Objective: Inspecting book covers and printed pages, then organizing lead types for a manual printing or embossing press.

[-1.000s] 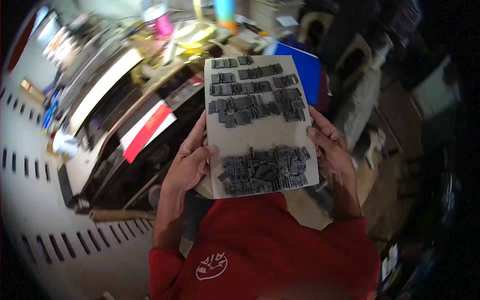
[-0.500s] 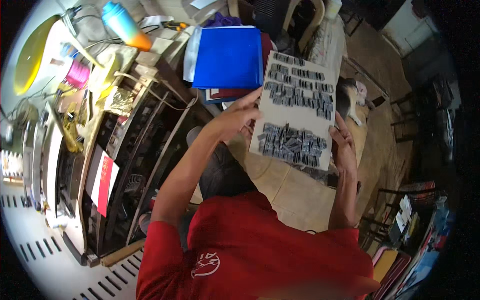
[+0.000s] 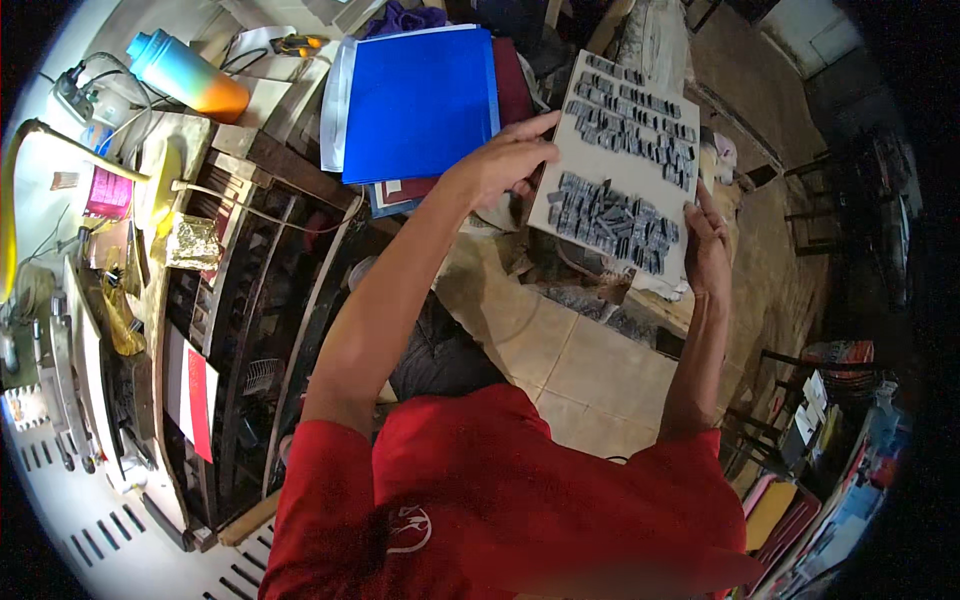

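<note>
A flat pale board (image 3: 608, 168) is held out in front of me, tilted, with both hands on it. My left hand (image 3: 503, 163) grips its left edge, thumb over the top face and the other fingers partly hidden underneath. On the right edge, my right hand (image 3: 708, 250) is closed round the rim near the lower corner. Many small dark grey oblong pieces lie on the board. Some form rows (image 3: 640, 125) across its far half; a denser patch (image 3: 615, 222) covers the near half, with loose pieces jumbled on top. What the pieces are is too small to tell.
Left of the board, a blue folder (image 3: 425, 105) lies on a stack. A cluttered wooden rack (image 3: 265, 250) stands at the left, with a blue-orange bottle (image 3: 190, 78) and a pink thread spool (image 3: 108, 193). A cloth-covered surface (image 3: 655, 50) lies beyond the board; tiled floor (image 3: 545, 340) shows below.
Both hands have carried the board farther away and slightly right, over the cloth-covered surface. My view has also shifted. The grip on the board is the same.
</note>
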`<action>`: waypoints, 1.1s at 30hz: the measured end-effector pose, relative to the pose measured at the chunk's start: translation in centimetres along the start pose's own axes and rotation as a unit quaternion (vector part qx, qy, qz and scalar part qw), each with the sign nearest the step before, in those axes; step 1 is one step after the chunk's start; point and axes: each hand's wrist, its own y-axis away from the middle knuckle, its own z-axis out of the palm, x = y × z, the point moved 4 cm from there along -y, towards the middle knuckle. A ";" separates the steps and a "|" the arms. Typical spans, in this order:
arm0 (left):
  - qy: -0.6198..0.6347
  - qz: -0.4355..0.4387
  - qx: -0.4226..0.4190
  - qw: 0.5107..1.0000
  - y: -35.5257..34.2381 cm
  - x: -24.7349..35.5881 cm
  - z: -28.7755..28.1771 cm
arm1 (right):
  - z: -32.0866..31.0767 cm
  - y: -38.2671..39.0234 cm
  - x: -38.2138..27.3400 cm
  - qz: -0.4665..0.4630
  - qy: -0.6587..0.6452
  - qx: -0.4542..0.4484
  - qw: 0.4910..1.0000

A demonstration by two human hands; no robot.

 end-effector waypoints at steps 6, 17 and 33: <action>0.019 0.009 0.010 1.000 -0.8 -0.1 0.0 | -2.1 -1.4 -0.5 0.079 0.106 0.078 0.988; -0.018 0.078 0.174 0.982 11.9 -2.0 -4.1 | 4.2 -19.0 -8.3 -0.233 0.563 0.025 0.793; 0.016 0.025 0.335 0.942 30.1 -8.1 -7.5 | 2.4 -33.8 -1.7 -0.256 0.832 -0.144 0.470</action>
